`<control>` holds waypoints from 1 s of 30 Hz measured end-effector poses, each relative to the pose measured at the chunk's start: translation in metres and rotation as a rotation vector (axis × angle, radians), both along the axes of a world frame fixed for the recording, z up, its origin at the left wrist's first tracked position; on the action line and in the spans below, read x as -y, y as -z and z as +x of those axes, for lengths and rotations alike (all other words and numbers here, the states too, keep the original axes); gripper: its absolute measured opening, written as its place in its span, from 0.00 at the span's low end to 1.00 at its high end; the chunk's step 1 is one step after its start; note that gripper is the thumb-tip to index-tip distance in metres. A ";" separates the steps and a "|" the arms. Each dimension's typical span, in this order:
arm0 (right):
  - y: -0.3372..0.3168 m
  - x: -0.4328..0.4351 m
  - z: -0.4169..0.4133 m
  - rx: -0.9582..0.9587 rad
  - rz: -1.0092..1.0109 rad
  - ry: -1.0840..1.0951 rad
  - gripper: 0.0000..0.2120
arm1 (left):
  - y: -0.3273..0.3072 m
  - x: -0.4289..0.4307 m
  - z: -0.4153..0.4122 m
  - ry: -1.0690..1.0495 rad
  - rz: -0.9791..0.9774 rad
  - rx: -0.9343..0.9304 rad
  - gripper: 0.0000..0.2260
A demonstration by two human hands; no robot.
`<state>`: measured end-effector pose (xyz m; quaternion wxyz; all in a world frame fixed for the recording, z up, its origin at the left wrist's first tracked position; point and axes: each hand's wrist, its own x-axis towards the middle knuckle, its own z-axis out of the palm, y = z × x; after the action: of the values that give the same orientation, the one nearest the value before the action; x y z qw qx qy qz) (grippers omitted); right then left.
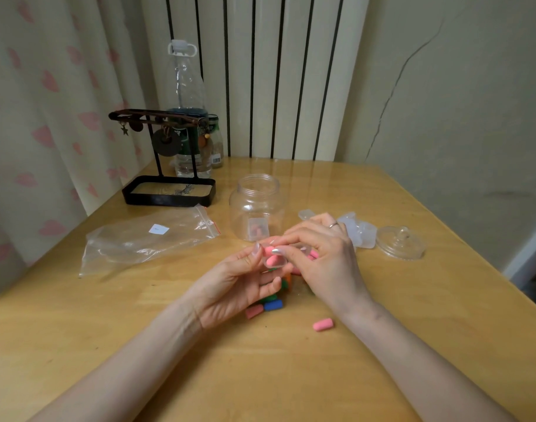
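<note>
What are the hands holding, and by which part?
A small clear box with pink plugs inside. The left hand pinches its left side, the right hand its right side, fingers over the top.

Table (pixel 382 208) was wood, varnished and glossy, with reflections. Jar (pixel 256 205) and lid (pixel 400 242) were clear and smooth, glass or plastic, could not tell. Zip bag (pixel 144 236) was thin clear plastic, crinkled, shiny. Small case (pixel 284 263) was clear smooth plastic. Pink plug (pixel 271 261) in it looked matt, foam-like. Loose plug (pixel 323 324) had the same matt finish. Stand (pixel 169 193) was black metal, dull. Bottle (pixel 186 86) was clear plastic. Curtain (pixel 47 117) was matt cloth.
</note>
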<state>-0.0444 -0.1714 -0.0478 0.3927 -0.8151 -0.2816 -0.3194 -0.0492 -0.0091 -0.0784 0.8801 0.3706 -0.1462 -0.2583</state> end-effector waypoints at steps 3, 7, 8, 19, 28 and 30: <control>0.003 0.004 0.007 0.013 -0.075 -0.010 0.09 | 0.002 -0.001 0.001 -0.008 0.020 0.006 0.20; -0.002 0.011 0.005 -0.309 -0.073 -0.270 0.24 | 0.000 0.000 0.001 -0.083 0.050 -0.059 0.33; -0.001 0.012 0.004 -0.371 -0.068 -0.308 0.30 | 0.000 0.000 0.001 -0.124 0.045 -0.099 0.38; -0.007 0.052 0.034 -0.504 -0.363 0.338 0.07 | -0.012 -0.017 0.007 -0.676 0.516 0.056 0.13; 0.012 0.078 0.057 -0.588 -0.357 0.425 0.14 | -0.076 -0.016 0.080 -1.186 1.197 0.736 0.12; 0.015 0.077 0.058 -0.582 -0.354 0.440 0.15 | -0.076 -0.009 0.101 -1.189 1.268 0.799 0.11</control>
<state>0.0139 -0.2485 -0.0625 0.2319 -0.9673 -0.0282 -0.0982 0.0513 0.0004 -0.0026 0.3878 0.8527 -0.0563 0.3454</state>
